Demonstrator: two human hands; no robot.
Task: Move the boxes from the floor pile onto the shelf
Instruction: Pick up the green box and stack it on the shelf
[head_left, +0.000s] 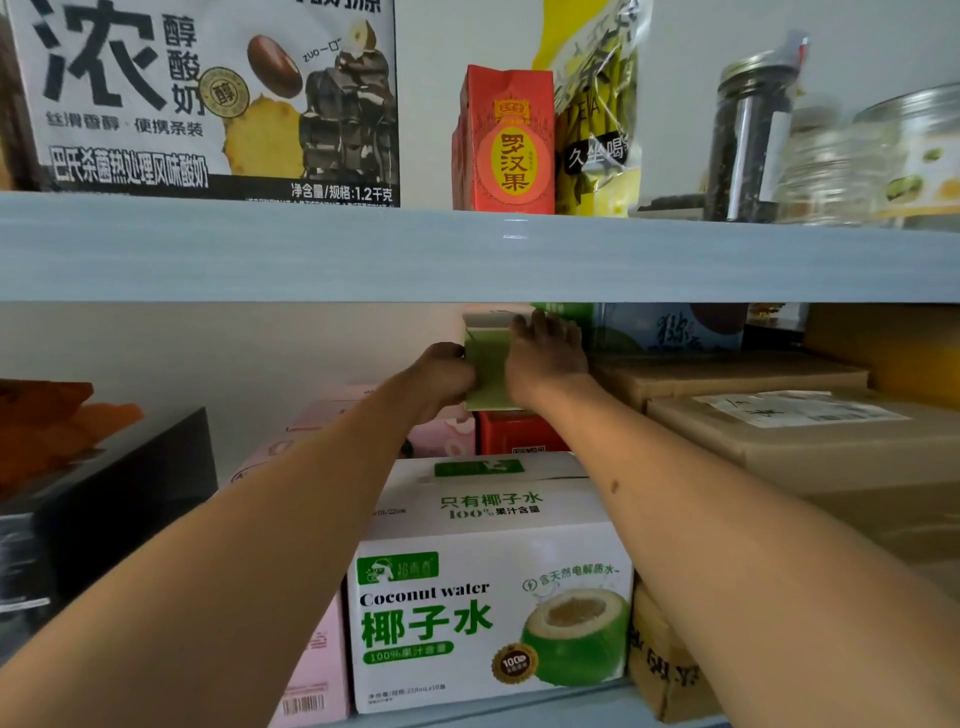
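Both my arms reach deep into the lower shelf bay. A small light green box (487, 371) stands upright at the back, above a red box (514, 434). My left hand (441, 376) grips its left edge with curled fingers. My right hand (545, 356) lies against its right side and top, fingers spread over it. In front sits a white and green coconut water carton (488, 597) on the lower shelf. The floor pile is out of view.
The pale blue shelf board (467, 254) crosses the view overhead, carrying a large yoghurt carton (208, 98), a red carton (511, 143), a yellow bag and jars. Brown cardboard boxes (810, 441) fill the right of the bay; pink boxes (317, 670) and a black box (119, 499) sit left.
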